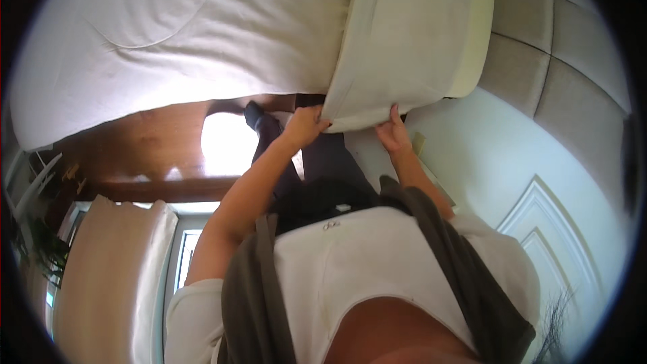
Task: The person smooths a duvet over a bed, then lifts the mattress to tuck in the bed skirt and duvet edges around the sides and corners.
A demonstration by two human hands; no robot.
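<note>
A white bed cover (202, 27) lies over the bed, with soft wrinkles and a hanging side edge. Toward the headboard a folded-back band of it (397, 34) stretches across the bed. At this band's near corner my left hand (306, 126) is closed, thumb and fingers pinching the fabric's edge. My right hand (395, 133) grips the same lower edge farther right, its thumb on top and the other fingers partly hidden. A cream strip of bedding (480, 34) shows beyond the band.
A tufted beige headboard (519, 47) stands at the right, beside a white wall with moulding (539, 222). Below the bed's side runs a brown wooden floor (148, 141) with a bright patch of light. A beige curtain (108, 283) hangs by a window at the lower left.
</note>
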